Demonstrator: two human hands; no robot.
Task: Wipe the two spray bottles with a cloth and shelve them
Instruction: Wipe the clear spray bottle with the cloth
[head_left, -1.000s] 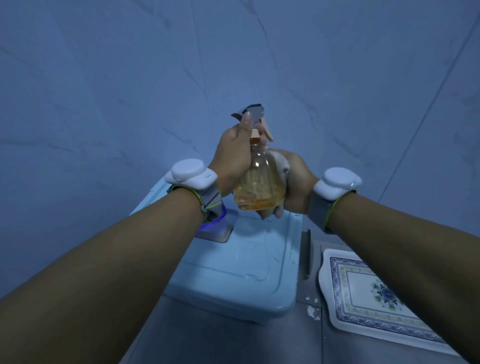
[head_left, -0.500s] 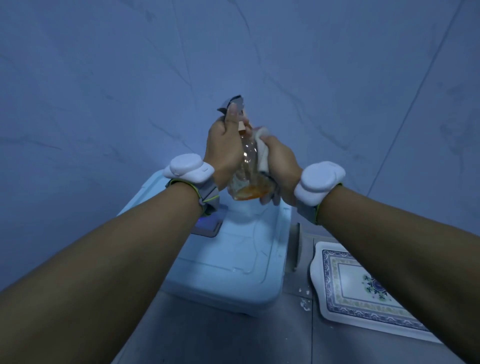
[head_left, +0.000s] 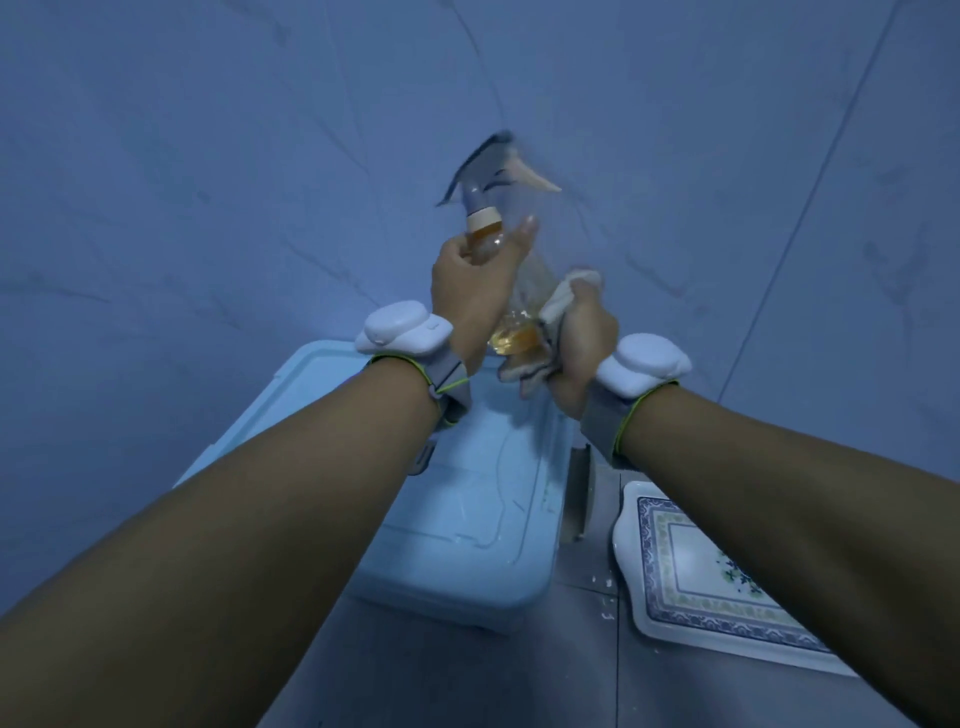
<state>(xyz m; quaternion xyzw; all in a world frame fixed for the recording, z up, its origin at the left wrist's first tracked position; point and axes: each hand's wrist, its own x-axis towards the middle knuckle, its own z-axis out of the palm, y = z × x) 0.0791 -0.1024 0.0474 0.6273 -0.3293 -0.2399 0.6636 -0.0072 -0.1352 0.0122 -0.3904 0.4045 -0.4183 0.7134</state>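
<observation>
Clear spray bottle (head_left: 511, 291) – amber liquid pooled low, grey trigger head blurred, upright, leaning left, left hand (head_left: 470, 291) gripping its neck, right hand (head_left: 584, 338) clutching pale cloth (head_left: 553, 312) against its side

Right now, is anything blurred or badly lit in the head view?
Head view: dim, blue-tinted light; the spray bottle head is motion-blurred, the cloth in the right hand slightly soft; the left hand reads clearly; wide-angle bending at the edges.

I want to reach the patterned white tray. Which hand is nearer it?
Right. The right hand is raised above the tray's far end; the left hand lies farther left.
</observation>
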